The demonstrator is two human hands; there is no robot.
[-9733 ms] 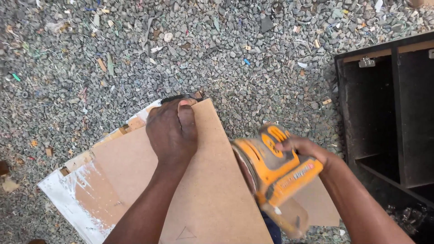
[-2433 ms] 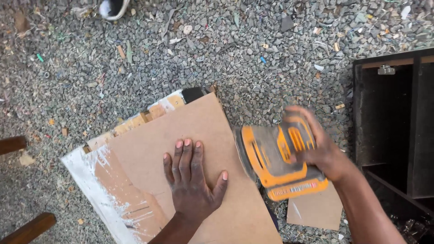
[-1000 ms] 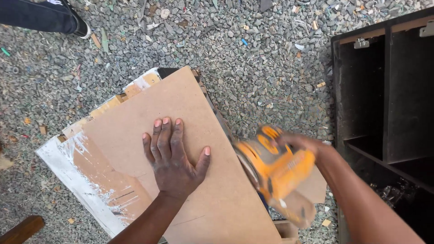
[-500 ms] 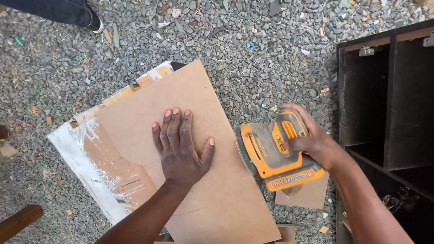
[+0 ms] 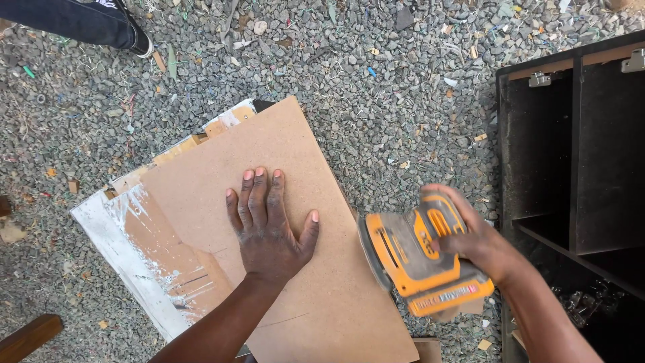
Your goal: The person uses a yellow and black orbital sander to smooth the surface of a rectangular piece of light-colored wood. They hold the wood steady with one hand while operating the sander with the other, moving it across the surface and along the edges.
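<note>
On the gravel ground (image 5: 403, 101): brown board (image 5: 222, 175) under flat left hand (image 5: 269, 228), fingers (image 5: 259, 195) spread and released; orange sander (image 5: 416, 259) at board's right edge, clenched in right hand (image 5: 474, 238).

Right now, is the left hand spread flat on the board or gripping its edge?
Spread flat: the left hand lies palm down mid-board, fingers extended, away from every edge.

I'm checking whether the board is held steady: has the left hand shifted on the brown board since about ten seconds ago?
Yes. The left hand has slid back from the brown board's far edge toward its middle, lying flat there.
</note>
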